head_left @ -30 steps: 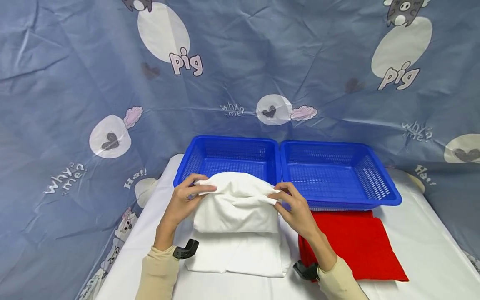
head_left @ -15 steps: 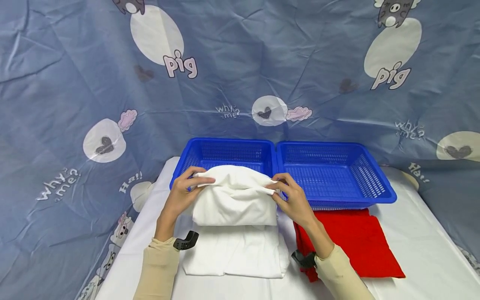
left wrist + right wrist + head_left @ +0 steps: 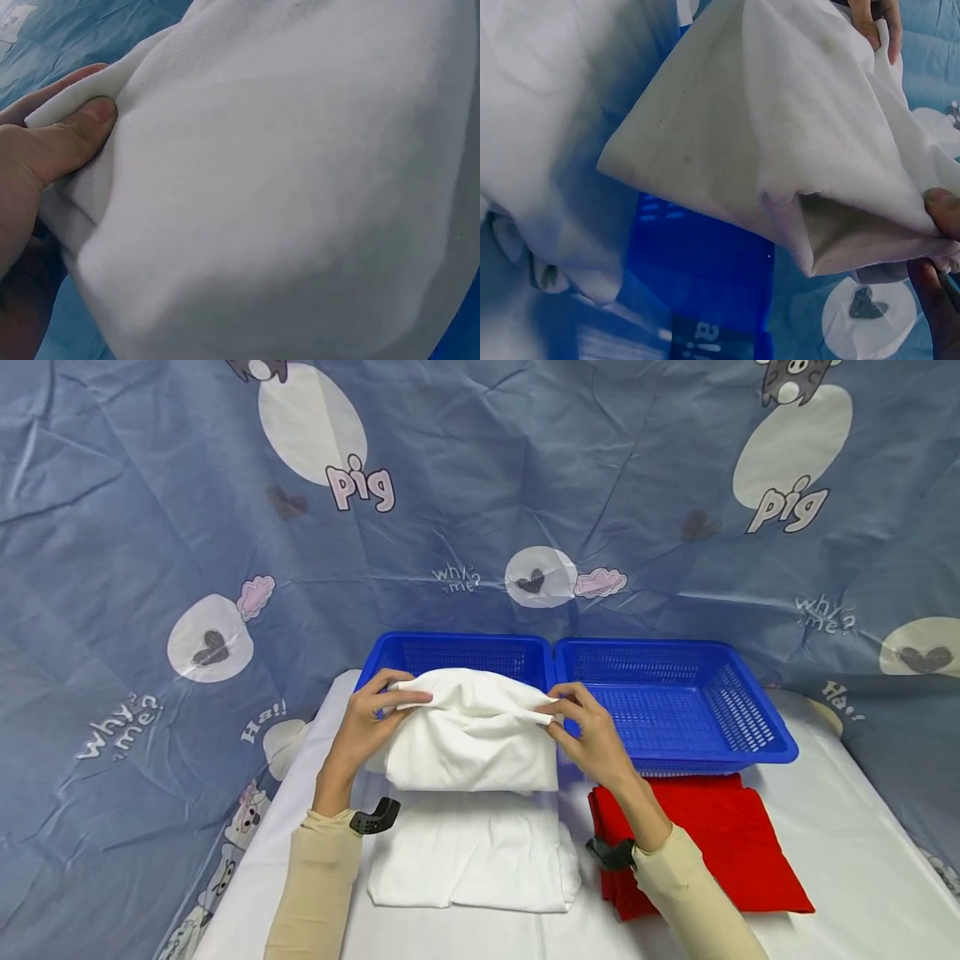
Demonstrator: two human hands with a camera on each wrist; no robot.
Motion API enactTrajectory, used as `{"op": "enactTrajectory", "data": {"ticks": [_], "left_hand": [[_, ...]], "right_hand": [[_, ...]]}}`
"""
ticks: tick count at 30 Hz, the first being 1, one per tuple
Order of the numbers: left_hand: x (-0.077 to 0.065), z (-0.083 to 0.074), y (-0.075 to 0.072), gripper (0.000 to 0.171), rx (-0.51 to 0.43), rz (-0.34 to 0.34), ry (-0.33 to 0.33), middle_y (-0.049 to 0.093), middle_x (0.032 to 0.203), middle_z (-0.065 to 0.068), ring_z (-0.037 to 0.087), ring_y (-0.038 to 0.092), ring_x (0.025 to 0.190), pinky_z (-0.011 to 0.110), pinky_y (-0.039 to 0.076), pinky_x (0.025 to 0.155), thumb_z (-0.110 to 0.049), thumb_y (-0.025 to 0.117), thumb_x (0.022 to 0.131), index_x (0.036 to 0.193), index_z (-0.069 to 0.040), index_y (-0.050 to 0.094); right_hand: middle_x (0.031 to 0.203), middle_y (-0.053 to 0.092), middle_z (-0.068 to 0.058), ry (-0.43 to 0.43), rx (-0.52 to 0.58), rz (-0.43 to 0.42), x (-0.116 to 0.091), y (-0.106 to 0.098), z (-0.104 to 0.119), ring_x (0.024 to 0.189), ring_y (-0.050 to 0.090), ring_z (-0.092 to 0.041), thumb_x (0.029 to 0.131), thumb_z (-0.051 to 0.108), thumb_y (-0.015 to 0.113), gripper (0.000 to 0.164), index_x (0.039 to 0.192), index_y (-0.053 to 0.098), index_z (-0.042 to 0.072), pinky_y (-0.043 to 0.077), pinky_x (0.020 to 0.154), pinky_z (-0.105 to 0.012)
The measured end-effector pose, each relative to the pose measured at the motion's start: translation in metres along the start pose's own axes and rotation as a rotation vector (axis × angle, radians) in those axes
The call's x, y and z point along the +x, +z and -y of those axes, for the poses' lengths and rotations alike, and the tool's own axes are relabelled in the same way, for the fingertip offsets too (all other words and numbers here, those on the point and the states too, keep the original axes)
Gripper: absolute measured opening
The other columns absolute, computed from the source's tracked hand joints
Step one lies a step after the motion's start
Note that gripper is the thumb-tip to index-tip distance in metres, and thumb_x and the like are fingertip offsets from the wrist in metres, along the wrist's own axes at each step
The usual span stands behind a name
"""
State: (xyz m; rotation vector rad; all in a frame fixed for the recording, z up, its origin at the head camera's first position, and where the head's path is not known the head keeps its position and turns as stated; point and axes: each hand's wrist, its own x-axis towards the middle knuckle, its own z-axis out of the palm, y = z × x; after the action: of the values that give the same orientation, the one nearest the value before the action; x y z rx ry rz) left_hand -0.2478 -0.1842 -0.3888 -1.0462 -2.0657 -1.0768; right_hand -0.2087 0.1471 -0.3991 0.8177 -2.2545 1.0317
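A folded white cloth (image 3: 472, 747) hangs from both hands, lifted in front of the left blue basket. My left hand (image 3: 367, 718) pinches its upper left corner, thumb against the near side in the left wrist view. At the upper right corner, my right hand (image 3: 592, 735) pinches the fabric between thumb and fingers. The top edge sags a little between the hands, and the right wrist view shows the layers (image 3: 847, 225) gaping by the right fingers. Below on the table lies a second folded white cloth (image 3: 472, 860).
Two blue perforated baskets stand side by side at the back: the left basket (image 3: 465, 639), partly hidden by the lifted cloth, and the right basket (image 3: 675, 762). A folded red cloth (image 3: 735, 852) lies in front of the right one, under the right forearm. A printed blue curtain (image 3: 480, 485) hangs behind.
Both hands have raised the white cloth and carried it toward the left basket, covering more of it. More of the lower white cloth now shows. The grip looks unchanged.
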Motion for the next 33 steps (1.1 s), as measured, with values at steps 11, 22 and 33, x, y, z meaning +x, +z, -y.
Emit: {"op": "enactTrajectory", "data": {"ticks": [11, 22, 33], "left_hand": [[0.026, 0.004, -0.006, 0.03, 0.026, -0.001, 0.048, 0.056, 0.108, 0.01, 0.016, 0.052, 0.086, 0.017, 0.034, 0.06, 0.006, 0.064, 0.074, 0.093, -0.016, 0.072], [0.027, 0.012, -0.014, 0.029, 0.014, -0.001, -0.01, 0.056, 0.109, 0.009, 0.02, 0.052, 0.097, 0.018, 0.033, 0.06, 0.007, 0.064, 0.073, 0.091, -0.014, 0.072], [0.024, 0.048, 0.005, 0.028, 0.027, 0.025, -0.101, 0.054, 0.108, 0.011, 0.024, 0.051, 0.103, 0.028, 0.044, 0.084, 0.006, 0.065, 0.073, 0.092, -0.013, 0.071]], "right_hand": [[0.108, 0.053, -0.004, -0.035, -0.004, -0.046, 0.018, -0.011, 0.0, 0.079, 0.055, -0.008, 0.078, 0.005, 0.065, 0.019, 0.095, 0.067, 0.015, 0.045, 0.07, -0.019], [0.109, 0.052, -0.003, -0.014, 0.019, -0.015, 0.031, 0.002, -0.008, 0.082, 0.055, -0.009, 0.079, 0.011, 0.065, 0.017, 0.095, 0.067, 0.015, 0.048, 0.071, -0.024], [0.109, 0.052, -0.004, 0.038, -0.034, 0.042, 0.045, 0.013, -0.03, 0.088, 0.055, -0.014, 0.081, 0.013, 0.063, 0.013, 0.094, 0.066, 0.012, 0.049, 0.072, -0.028]]}}
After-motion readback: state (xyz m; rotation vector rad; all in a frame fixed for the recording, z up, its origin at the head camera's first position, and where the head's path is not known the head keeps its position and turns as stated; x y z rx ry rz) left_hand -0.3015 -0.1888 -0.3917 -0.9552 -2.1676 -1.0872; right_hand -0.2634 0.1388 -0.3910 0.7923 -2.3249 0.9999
